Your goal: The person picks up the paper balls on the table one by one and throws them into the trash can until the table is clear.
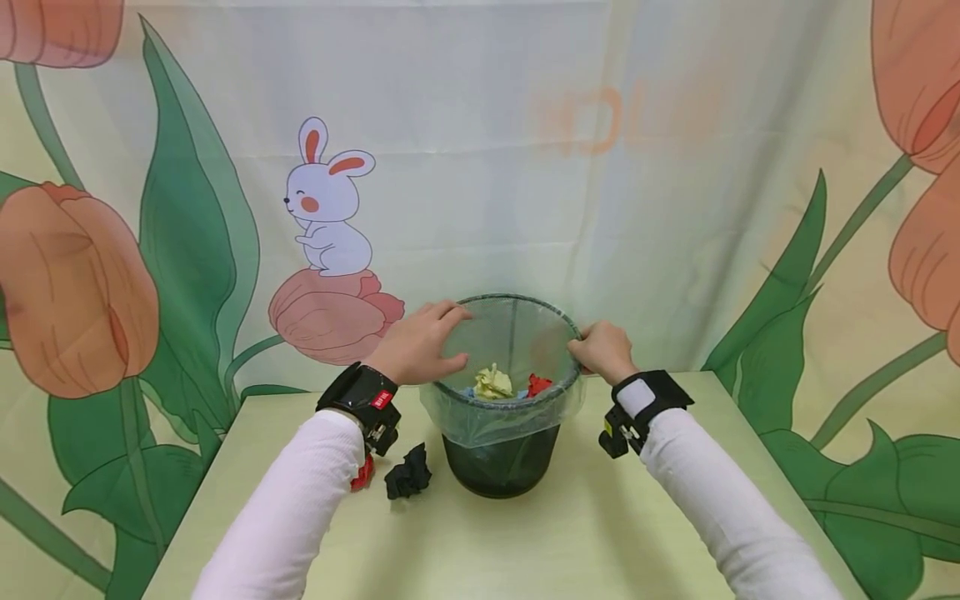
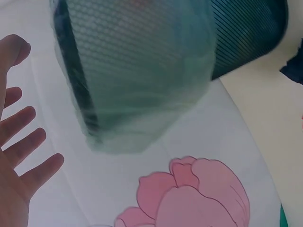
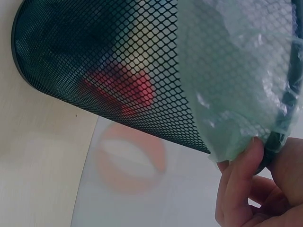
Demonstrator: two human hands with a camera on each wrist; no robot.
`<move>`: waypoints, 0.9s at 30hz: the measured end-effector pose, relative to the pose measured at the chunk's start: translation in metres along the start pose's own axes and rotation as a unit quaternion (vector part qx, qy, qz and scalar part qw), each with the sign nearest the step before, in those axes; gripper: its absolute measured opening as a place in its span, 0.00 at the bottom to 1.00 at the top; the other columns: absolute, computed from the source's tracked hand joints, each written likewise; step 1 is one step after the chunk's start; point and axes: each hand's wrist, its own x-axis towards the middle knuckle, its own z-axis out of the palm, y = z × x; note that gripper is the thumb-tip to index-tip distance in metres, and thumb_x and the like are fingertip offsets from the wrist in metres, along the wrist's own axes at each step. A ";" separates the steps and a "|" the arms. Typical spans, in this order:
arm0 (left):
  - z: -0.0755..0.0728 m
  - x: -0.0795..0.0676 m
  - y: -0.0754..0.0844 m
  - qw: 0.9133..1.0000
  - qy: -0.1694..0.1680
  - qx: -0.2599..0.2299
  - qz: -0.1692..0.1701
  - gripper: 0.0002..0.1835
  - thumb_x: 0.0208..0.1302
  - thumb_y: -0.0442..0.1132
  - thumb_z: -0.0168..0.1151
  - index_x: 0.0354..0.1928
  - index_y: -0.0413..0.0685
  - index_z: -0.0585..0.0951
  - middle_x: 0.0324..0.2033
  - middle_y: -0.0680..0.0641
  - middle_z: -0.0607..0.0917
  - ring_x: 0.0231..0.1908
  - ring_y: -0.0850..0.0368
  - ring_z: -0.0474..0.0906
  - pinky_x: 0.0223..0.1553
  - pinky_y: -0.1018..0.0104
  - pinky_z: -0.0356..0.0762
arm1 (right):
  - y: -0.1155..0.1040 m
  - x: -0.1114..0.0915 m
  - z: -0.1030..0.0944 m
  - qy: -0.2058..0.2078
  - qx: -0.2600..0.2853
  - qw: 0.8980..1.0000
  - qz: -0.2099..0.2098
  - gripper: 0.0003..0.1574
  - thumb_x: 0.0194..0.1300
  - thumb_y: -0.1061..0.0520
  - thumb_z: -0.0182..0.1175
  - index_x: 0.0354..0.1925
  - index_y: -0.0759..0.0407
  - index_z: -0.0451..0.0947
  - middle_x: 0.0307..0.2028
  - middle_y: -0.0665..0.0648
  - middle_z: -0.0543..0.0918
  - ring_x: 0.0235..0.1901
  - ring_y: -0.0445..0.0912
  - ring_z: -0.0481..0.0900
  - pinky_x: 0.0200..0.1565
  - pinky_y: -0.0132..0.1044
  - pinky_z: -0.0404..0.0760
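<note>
A dark mesh wastebasket [image 1: 501,468] stands upright on the table, its rim covered by a translucent bag [image 1: 480,427] folded down outside. Inside lie a crumpled yellow paper [image 1: 492,383] and a crumpled red paper [image 1: 537,385], with some blue partly hidden beneath. My right hand [image 1: 603,350] grips the rim and the bag on the right side; the right wrist view shows fingers [image 3: 246,175] curled round them. At the left of the rim my left hand [image 1: 423,342] has its fingers spread, and in the left wrist view these fingers [image 2: 40,175] are apart from the bag.
Left of the basket on the pale table [image 1: 637,542] lies a black crumpled paper [image 1: 409,473]. A red crumpled paper [image 1: 363,475] beside it is partly hidden by my left wrist. Behind the table hangs a printed curtain [image 1: 465,208].
</note>
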 end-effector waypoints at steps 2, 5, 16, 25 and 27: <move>0.000 -0.005 -0.007 1.000 0.004 -0.001 -0.010 0.30 0.58 0.50 0.59 0.62 0.49 0.69 0.58 0.44 0.71 0.57 0.47 0.69 0.49 0.53 0.74 | 0.000 0.000 0.000 -0.001 0.001 1.000 0.000 0.28 0.56 0.60 0.52 0.06 0.50 0.53 0.05 0.46 0.56 0.09 0.41 0.70 0.13 0.28 0.57; 0.001 -0.014 -0.017 1.000 0.008 -0.003 -0.026 0.31 0.58 0.50 0.59 0.63 0.49 0.67 0.59 0.44 0.70 0.56 0.47 0.69 0.49 0.53 0.74 | 0.001 0.000 0.000 -0.001 0.003 1.000 0.003 0.28 0.56 0.61 0.52 0.07 0.50 0.52 0.05 0.46 0.55 0.09 0.41 0.70 0.13 0.29 0.59; 0.009 -0.043 -0.054 0.999 0.019 -0.003 -0.049 0.40 0.55 0.51 0.61 0.68 0.44 0.59 0.65 0.39 0.62 0.64 0.43 0.60 0.62 0.47 0.60 | 0.002 0.002 0.003 0.002 -0.005 1.000 -0.001 0.27 0.55 0.61 0.51 0.07 0.50 0.51 0.06 0.46 0.54 0.08 0.41 0.67 0.13 0.28 0.53; 0.031 -0.063 -0.071 0.996 0.033 0.034 -0.076 0.47 0.52 0.55 0.62 0.70 0.46 0.53 0.69 0.40 0.54 0.67 0.41 0.51 0.63 0.40 0.51 | 0.002 0.002 0.002 0.004 -0.005 1.000 0.002 0.27 0.55 0.61 0.51 0.06 0.50 0.52 0.06 0.46 0.54 0.08 0.41 0.68 0.13 0.29 0.54; 0.038 -0.067 -0.073 0.995 0.028 0.041 -0.087 0.48 0.51 0.57 0.62 0.70 0.46 0.54 0.69 0.41 0.54 0.68 0.41 0.49 0.64 0.40 0.50 | 0.002 0.002 0.002 0.003 -0.004 1.000 0.004 0.27 0.55 0.61 0.51 0.06 0.50 0.52 0.06 0.46 0.54 0.08 0.41 0.68 0.13 0.29 0.55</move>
